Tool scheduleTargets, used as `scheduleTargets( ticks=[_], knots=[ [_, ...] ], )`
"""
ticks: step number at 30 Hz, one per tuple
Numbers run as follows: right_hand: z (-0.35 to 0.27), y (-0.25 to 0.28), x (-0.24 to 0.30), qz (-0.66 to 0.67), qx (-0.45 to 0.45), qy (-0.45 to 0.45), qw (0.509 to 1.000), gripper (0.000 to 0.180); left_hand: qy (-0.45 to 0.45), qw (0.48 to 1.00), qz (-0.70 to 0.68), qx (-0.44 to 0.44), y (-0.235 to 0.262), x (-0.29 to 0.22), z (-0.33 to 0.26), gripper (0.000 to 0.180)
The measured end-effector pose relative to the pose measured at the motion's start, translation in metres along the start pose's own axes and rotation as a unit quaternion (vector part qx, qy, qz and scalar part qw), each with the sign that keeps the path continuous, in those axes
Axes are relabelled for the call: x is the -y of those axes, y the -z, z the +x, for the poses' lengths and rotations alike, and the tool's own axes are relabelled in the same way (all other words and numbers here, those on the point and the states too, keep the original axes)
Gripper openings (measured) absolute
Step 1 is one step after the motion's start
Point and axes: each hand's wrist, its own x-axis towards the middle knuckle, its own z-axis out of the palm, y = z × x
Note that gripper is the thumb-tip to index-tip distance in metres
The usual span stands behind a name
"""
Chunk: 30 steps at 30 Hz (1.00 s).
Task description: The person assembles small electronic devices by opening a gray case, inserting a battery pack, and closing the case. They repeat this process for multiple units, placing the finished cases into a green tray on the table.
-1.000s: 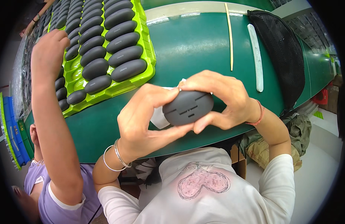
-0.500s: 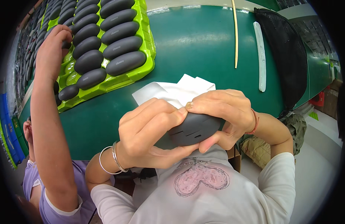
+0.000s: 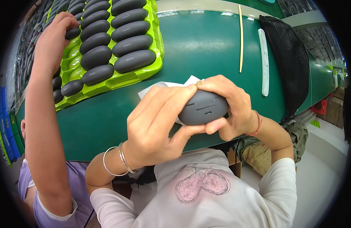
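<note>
Between my two hands I hold a dark grey, rounded earbud charging case (image 3: pixel 204 108), its hinge side and small port turned toward me. My left hand (image 3: pixel 154 121) grips its left side, the thumb below and the fingers along the top edge. On the opposite side my right hand (image 3: pixel 230 102) is closed round it, thumb at the lower edge and fingers over the top. A white cloth (image 3: pixel 164 84) lies on the green table just behind the case, partly hidden by my hands.
At the left, a bright green tray (image 3: pixel 145 74) holds rows of similar dark cases. A co-worker's hand (image 3: pixel 56 38) reaches over it, holding one case. Further right lie a thin wooden stick (image 3: pixel 241 41), a pale flat strip (image 3: pixel 264 62) and a black mesh bag (image 3: pixel 287 64) on the green table (image 3: pixel 205 45).
My hands have lifted the case slightly and tilted it so more of its hinge side shows. The co-worker's hand has shifted, now with a case in its fingers.
</note>
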Motion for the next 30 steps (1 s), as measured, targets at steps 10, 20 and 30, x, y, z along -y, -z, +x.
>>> scheduleTargets(
  ticks=[10,20,30],
  knots=[
    [0.0,-0.001,-0.002,0.011,-0.016,-0.007,1.0,0.06,-0.002,0.998,-0.025,-0.058,-0.005,0.002,0.006,0.051],
    [0.002,-0.001,0.011,0.251,-0.059,-0.208,0.944,0.052,-0.012,0.997,0.049,-0.062,0.006,0.007,0.008,0.059],
    [0.007,-0.001,0.02,0.283,-0.088,-0.263,0.918,0.026,-0.01,0.999,-0.04,-0.035,-0.01,0.005,0.001,0.061]
  ],
)
